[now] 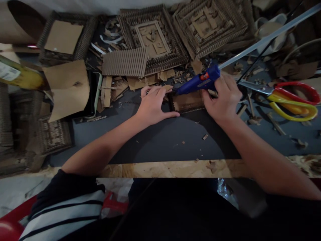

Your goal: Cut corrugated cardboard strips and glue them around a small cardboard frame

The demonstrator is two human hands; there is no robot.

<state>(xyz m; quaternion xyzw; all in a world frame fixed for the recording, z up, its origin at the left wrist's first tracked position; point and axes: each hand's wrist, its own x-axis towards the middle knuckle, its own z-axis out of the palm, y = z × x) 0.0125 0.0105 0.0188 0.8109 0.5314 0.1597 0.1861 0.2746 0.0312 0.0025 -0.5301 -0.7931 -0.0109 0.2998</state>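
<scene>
My right hand (225, 97) is closed around a blue glue gun (200, 82), its nozzle pointing left and down. A long clear glue stick (265, 35) juts from the gun's rear, up to the right. Beneath the gun a small rectangular cardboard tray (189, 102) with dark ridged edges lies on the table. My left hand (155, 103) steadies the tray's left end, thumb stretched along the near side and fingers bent at the far side. By those fingertips, close to the nozzle, is a small cardboard piece (167, 88); its contact with them is partly hidden.
Scissors (288, 97) with red and yellow handles lie at right among cardboard scraps. Behind stand square corrugated frames (179, 50) and a ribbed cardboard sheet (125, 63). At left are a cardboard sheet (69, 87) and a yellow bottle (22, 75). The wooden table edge (160, 169) runs nearest me.
</scene>
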